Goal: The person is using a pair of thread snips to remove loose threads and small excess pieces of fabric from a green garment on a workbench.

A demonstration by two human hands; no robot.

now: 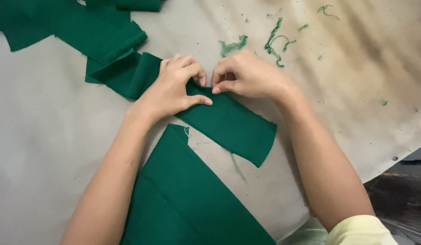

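On grey paper [47, 136], green fabric strip [233, 124] under both hands, left hand [172, 88], right hand [246, 75], apparently pinching its edge.

We see a fabric strip [228, 124] lying slantwise across the middle of the paper-covered table [47, 136], with both hands on its far edge, left hand [174, 88] beside right hand [246, 75]. Nearer us lies a larger fabric panel [183, 199]. More fabric pieces [83, 27] pile at the far left corner; thread scraps [274, 38] lie beyond the right hand.
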